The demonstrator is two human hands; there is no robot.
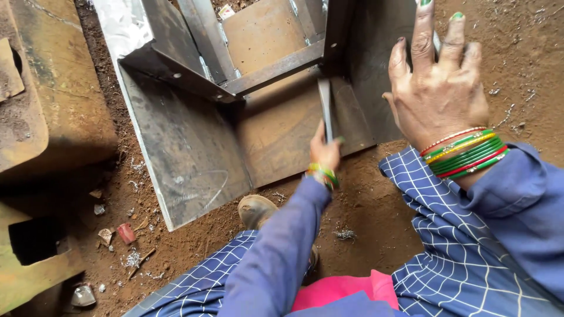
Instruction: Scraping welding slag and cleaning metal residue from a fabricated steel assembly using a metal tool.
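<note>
A flat metal file (325, 108) is clamped in the left hand (324, 154), its tip against the steel frame (194, 141) on the dirt floor; the right hand (437, 94) is spread open on the frame's side plate. A slip could drag knuckles across raw edges

light: soft daylight, even | shadows: faint | glare: top-left sheet | blur: slight motion

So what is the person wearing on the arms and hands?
Both arms are in long blue-purple sleeves. The right hand has a stack of green, red and yellow bangles at the wrist and green-painted nails. The left hand wears similar green and yellow bangles. No gloves.
</note>
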